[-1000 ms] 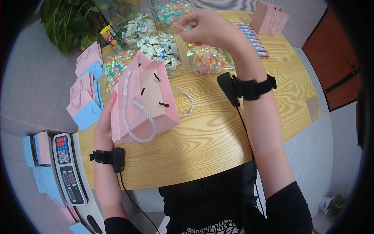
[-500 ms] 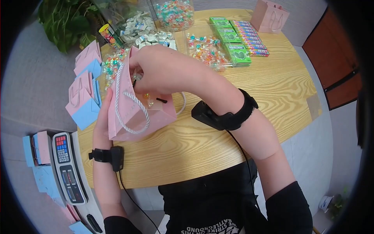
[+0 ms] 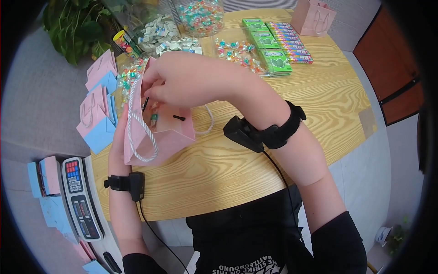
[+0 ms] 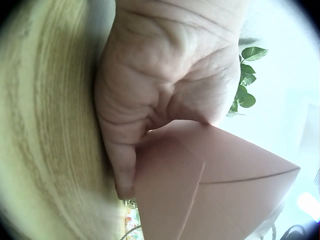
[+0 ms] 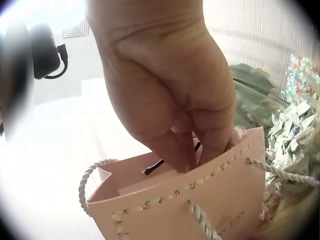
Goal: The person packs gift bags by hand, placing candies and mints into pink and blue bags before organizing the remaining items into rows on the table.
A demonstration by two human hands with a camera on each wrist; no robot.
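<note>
A pink paper gift bag [image 3: 171,141] with white rope handles leans open toward me, held above the table. My left hand [image 3: 119,137] grips it from the left; in the left wrist view this hand [image 4: 165,75] wraps the bag's bottom end, thumb and fingers on different faces. My right hand [image 3: 175,77] reaches through the bag's mouth, fingers pointing down. The right wrist view has the fingers of this hand [image 5: 175,100] inside, their tips hidden behind the rim. A wrapped candy [image 3: 154,119] shows inside below the hand. I cannot tell whether the fingertips hold anything.
Clear bins hold wrapped candies [image 3: 237,52] and white packets [image 3: 159,29]. Green gum boxes [image 3: 276,59] and colourful candy packs [image 3: 292,41] lie at the back right, beside another pink bag [image 3: 312,18]. Folded bags [image 3: 98,118] and a scale [image 3: 82,196] are at left.
My right hand has come from over the candy bins down into the bag, and candies now show inside. The bag has shifted slightly left and tilted in my left hand.
</note>
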